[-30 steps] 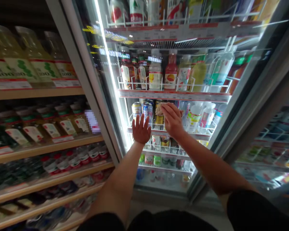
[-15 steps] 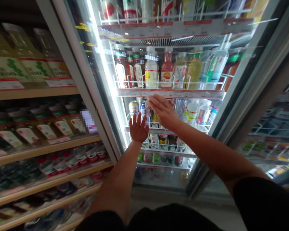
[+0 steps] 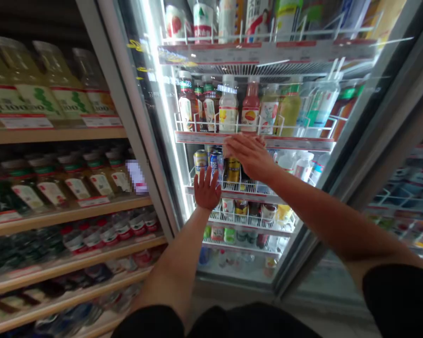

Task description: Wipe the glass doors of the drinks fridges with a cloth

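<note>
My left hand (image 3: 207, 190) lies flat on the glass door (image 3: 155, 117) of a lit drinks fridge, fingers spread and pointing up, in front of the can shelf (image 3: 232, 191). My right hand (image 3: 248, 154) is pressed to the glass higher up, fingers together and pointing left, over a small pale cloth (image 3: 227, 151) that shows at its fingertips. It sits level with the red price rail (image 3: 204, 137) under the bottle row (image 3: 250, 105). Behind the glass, beside both hands, stand several cans (image 3: 200, 161).
Open wooden shelves (image 3: 56, 135) packed with bottles fill the left side. The fridge's grey frame (image 3: 105, 70) rises between them and the door. A second glass-door fridge (image 3: 409, 206) stands at the right. Lower wire shelves (image 3: 243, 220) hold small cups and bottles.
My right hand has slid with the cloth up the glass, from in front of the cans to the price rail above them. My left hand has stayed flat in the same place.
</note>
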`<act>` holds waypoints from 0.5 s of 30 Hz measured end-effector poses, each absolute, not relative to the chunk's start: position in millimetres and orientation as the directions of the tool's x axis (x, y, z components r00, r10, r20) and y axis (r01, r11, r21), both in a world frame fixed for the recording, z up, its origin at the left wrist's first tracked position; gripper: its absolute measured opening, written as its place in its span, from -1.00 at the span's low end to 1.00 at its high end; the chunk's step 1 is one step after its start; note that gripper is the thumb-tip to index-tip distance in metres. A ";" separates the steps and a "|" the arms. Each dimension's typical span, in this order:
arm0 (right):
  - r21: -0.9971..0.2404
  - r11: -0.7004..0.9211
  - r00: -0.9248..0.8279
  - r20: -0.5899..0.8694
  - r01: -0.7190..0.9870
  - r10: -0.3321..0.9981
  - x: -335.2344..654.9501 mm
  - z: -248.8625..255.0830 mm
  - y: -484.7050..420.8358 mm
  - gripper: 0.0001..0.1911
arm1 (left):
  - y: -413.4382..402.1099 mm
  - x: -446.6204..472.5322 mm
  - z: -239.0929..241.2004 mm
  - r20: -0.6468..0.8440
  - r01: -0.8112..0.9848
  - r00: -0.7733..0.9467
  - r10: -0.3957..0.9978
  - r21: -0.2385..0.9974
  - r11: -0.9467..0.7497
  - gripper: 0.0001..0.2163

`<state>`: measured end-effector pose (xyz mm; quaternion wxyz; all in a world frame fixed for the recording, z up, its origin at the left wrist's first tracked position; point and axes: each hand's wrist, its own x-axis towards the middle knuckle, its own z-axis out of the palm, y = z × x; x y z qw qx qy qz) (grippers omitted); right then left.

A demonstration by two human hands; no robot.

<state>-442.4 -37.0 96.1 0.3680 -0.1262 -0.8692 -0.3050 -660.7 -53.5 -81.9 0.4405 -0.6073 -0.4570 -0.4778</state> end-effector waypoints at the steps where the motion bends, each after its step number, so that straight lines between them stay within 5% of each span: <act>1: 0.414 0.771 -0.643 0.766 0.483 -0.008 -438.5 103.7 -35.5 -0.43 | -53.9 -660.6 -81.5 0.984 0.977 0.134 0.121 -0.111 -0.185 -0.52; 5: 0.270 0.737 -0.376 0.926 0.620 -0.022 -422.2 121.2 -29.9 -0.44 | -55.8 -659.8 -79.9 0.982 0.974 0.153 0.108 -0.132 -0.182 -0.52; 11: 0.380 0.743 -0.555 0.832 0.551 -0.014 -408.0 104.4 -36.1 -0.43 | -57.2 -658.8 -78.2 0.984 0.974 0.156 0.087 -0.139 -0.181 -0.53; 15: 0.304 0.705 -0.376 0.925 0.640 -0.058 -390.2 109.8 -34.6 -0.45 | -57.0 -659.2 -78.5 0.984 0.973 0.155 0.086 -0.137 -0.184 -0.52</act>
